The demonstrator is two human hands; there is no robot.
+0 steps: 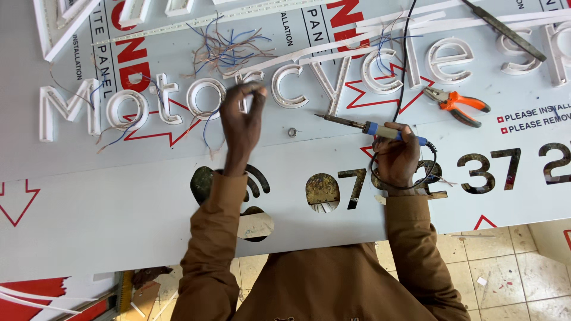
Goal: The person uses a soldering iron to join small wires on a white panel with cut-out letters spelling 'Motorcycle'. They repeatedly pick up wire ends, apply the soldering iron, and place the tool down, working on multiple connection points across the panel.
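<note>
Soldering iron (pixel 369 126) in the right hand (pixel 397 159): blue handle with a tan band near the front, dark metal shaft, thin tip pointing left. Lies almost level, just above the grey sign panel (pixel 119 208), tip near the foot of the raised white letter "y" (pixel 331 89). Black cord (pixel 406 59) runs from the rear of the handle, loops under the hand and goes up across the panel to the top edge of view.

Right hand grip: fingers wrapped fully round the handle's rear half, thumb on top, closed tight on the iron.

Left hand (pixel 241 122) is up at the row of white channel letters (pixel 160 101), over the "r". Fingertips (pixel 257 92) pinched together; motion blur there, so cannot tell if they hold a wire or anything else. Thin blue and brown wires (pixel 205 122) trail from the letters just beside that hand.

Around:
- tangle of blue and copper wire offcuts (pixel 229 50) above the letters
- orange-handled pliers (pixel 457 104) to the right of the iron, well apart
- long dark metal file (pixel 505 31) at upper right
- small metal ring (pixel 292 132) on the panel between the two hands
- front panel has cut-out digits (pixel 479 172) and a round symbol cut-out (pixel 202 181); right wrist rests over one digit
- tiled floor (pixel 505 267) visible below the panel edge
</note>
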